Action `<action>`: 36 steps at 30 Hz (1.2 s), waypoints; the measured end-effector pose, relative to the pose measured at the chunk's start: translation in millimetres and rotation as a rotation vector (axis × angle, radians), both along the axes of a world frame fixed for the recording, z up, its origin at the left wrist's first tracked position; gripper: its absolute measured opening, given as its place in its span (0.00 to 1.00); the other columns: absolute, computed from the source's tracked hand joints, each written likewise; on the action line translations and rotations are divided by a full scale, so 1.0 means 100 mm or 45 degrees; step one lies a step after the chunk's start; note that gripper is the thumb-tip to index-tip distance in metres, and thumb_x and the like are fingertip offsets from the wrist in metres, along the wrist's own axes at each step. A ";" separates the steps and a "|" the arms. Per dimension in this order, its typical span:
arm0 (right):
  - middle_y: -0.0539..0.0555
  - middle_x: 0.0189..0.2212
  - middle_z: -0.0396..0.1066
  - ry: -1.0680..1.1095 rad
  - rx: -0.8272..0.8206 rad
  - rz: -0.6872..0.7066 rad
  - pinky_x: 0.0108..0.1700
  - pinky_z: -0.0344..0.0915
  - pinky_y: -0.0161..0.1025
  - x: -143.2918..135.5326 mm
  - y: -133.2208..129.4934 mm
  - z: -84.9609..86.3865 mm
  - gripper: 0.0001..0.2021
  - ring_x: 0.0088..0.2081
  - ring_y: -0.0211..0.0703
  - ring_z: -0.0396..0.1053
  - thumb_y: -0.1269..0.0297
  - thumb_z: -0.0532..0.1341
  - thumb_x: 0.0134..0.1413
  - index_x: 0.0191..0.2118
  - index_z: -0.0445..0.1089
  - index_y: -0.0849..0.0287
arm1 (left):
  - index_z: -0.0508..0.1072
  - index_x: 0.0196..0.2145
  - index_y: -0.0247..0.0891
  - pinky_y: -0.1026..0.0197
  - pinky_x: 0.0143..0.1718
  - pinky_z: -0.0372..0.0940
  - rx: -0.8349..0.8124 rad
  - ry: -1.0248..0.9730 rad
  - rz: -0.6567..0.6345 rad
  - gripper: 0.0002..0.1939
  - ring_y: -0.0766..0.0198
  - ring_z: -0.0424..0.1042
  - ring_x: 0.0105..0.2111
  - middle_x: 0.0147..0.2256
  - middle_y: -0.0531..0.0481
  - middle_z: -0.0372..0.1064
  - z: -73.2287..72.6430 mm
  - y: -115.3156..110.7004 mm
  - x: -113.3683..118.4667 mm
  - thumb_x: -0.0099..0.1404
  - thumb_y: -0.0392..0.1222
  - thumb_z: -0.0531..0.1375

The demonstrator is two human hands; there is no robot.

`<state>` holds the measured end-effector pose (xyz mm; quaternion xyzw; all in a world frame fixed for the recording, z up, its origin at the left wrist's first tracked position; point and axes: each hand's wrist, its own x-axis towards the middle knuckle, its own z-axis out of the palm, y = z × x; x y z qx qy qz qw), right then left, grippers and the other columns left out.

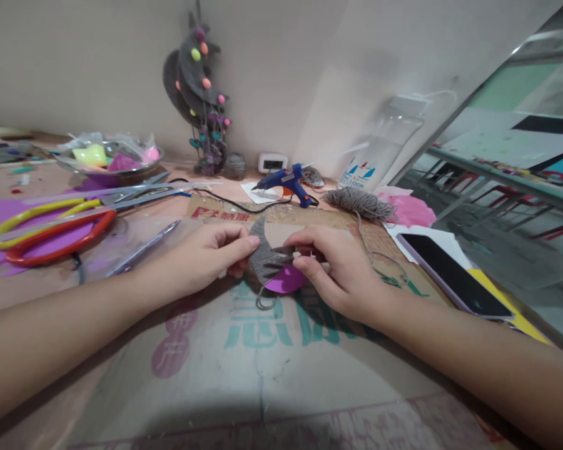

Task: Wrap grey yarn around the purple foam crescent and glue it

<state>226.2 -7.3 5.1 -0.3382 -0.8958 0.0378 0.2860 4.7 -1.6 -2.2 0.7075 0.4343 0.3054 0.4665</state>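
Observation:
A crescent-shaped cutout [264, 253], much of it wound with grey yarn, is held above the cardboard sheet [206, 387]. Its lower right part shows bare purple. My left hand [229, 250] pinches the wound edge between thumb and fingers. On the other side, my right hand [326, 262] is closed at the crescent's right end, thumb and fingers together on grey yarn strands; its fingertips partly hide what they grip. A loose loop of yarn [266, 304] hangs under the crescent.
Behind my hands lie a blue glue gun [288, 181] and a grey yarn skein [359, 204]. Scissors [60, 231], a pen [145, 247] and a metal bowl [110, 172] are at left. A phone [455, 272] and a clear bottle [380, 147] stand at right. A decorated grey moon ornament [194, 81] hangs against the wall.

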 end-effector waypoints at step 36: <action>0.52 0.27 0.70 -0.329 0.392 0.067 0.32 0.57 0.36 -0.10 -0.07 0.01 0.11 0.29 0.39 0.62 0.61 0.53 0.62 0.38 0.68 0.63 | 0.64 0.19 0.37 0.66 0.22 0.54 0.143 0.233 0.020 0.20 0.70 0.61 0.20 0.18 0.56 0.62 0.03 -0.01 0.01 0.64 0.49 0.51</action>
